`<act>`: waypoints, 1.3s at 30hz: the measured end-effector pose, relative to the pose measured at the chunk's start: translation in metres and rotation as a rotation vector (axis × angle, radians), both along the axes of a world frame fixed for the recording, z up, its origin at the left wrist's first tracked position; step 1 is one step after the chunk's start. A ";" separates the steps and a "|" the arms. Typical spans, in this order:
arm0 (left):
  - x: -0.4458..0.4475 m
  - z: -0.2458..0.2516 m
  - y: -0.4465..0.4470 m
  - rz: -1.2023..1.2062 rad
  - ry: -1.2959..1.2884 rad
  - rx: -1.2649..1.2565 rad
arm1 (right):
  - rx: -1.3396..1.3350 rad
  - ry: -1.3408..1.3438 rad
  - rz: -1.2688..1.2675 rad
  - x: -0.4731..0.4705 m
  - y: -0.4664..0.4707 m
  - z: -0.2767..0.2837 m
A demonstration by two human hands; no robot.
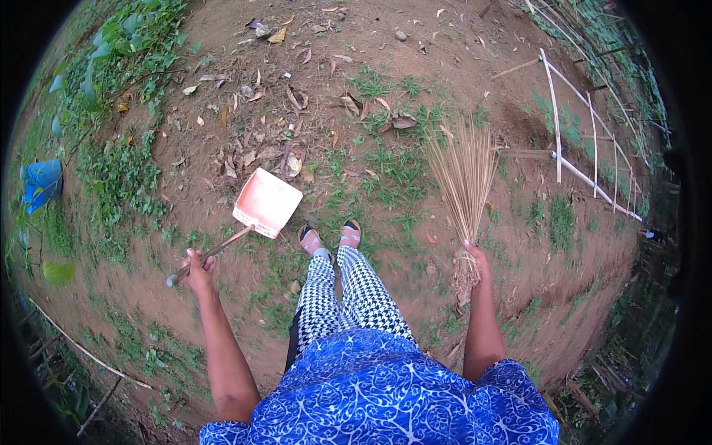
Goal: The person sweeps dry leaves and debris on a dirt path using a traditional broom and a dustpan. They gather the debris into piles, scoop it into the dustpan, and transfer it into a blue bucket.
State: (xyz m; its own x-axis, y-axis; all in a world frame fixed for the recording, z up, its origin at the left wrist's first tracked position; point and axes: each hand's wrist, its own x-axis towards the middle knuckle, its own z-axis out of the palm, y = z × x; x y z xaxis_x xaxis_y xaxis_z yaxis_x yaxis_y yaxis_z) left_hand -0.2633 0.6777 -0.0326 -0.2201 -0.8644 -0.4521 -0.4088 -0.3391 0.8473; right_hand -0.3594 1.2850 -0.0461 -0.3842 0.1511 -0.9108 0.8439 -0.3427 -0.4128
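My left hand (199,272) is closed around the stick handle of a long-handled dustpan (268,201). Its pale pink, worn pan bears writing along the near edge and lies at the near side of a patch of dry leaves (253,156), left of my feet. On the right, my right hand (476,263) grips a stick broom (464,189) of thin dry ribs near its bound end. The bristles fan out away from me, over bare soil and low grass.
Leafy vines (122,72) grow at the left, with a blue container (43,183) among them. A low fence of pale poles (589,178) stands at the right. Small stones (400,35) and scattered leaves lie farther ahead. A thin pole (89,347) crosses the lower left.
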 end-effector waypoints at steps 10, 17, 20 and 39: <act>0.031 0.012 -0.018 0.004 0.044 -0.062 | -0.176 -0.090 0.783 -0.080 -0.175 -0.060; 0.037 0.002 -0.026 0.028 0.022 -0.073 | -0.366 0.199 0.978 -0.055 -0.137 0.008; 0.043 0.003 -0.023 0.089 -0.021 -0.074 | -0.198 0.056 0.698 -0.070 -0.099 0.049; 0.009 0.009 0.066 0.400 -0.108 -0.110 | -0.323 -0.090 0.984 -0.244 -0.138 -0.006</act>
